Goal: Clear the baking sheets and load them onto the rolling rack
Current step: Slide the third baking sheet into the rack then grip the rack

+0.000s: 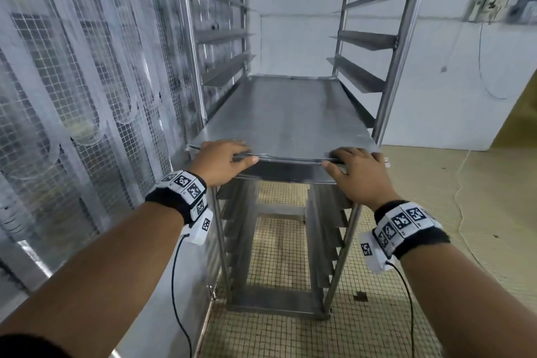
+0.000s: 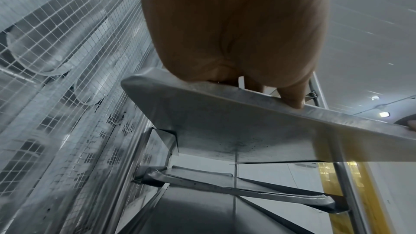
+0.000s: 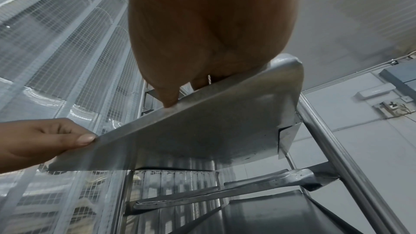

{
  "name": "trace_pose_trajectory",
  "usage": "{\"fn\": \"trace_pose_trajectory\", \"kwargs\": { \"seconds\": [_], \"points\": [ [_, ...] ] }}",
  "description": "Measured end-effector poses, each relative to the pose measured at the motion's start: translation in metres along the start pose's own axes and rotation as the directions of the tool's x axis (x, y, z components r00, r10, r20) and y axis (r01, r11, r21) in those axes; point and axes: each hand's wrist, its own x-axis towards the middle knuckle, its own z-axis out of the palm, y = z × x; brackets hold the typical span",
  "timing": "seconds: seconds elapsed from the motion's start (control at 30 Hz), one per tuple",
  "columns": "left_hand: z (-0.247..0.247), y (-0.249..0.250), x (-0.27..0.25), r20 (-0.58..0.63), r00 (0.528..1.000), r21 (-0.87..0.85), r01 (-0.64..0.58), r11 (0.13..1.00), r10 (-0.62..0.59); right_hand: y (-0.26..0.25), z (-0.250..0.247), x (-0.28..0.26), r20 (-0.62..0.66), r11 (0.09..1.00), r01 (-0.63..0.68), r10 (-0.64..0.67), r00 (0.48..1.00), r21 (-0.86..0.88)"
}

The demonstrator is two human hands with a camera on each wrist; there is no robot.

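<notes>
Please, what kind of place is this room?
Probably a commercial bakery or food-production kitchen. A tall steel rolling rack with angled side runners holds a bare baking sheet; clear plastic strip curtains hang over wire mesh on the left, and the floor has small mosaic tiles.

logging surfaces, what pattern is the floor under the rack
Small square yellowish mosaic tiles, clearest in the head view.
</notes>
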Motion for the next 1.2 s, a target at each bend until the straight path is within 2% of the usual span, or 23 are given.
{"fn": "trace_pose_trajectory", "kwargs": {
  "seconds": [0.4, 0.73, 1.2],
  "points": [
    [0.012, -0.007, 0.049, -0.066, 0.998, -0.068, 0.009, 0.998, -0.014, 0.024, 0.026, 0.048, -0.036, 0.999, 0.024, -0.023, 0.999, 0.031],
    [0.024, -0.025, 0.083, -0.084, 0.996, -0.047, -0.016, 0.999, 0.012, 0.031, 0.044, 0.079, -0.084, 0.999, 0.023, -0.019, 0.996, 0.044],
    [0.033, -0.045, 0.138, -0.078, 0.997, 0.016, -0.025, 1.000, 0.026, 0.042, 0.067, 0.128, -0.067, 0.998, -0.014, 0.018, 0.998, 0.060]
  ]
}}
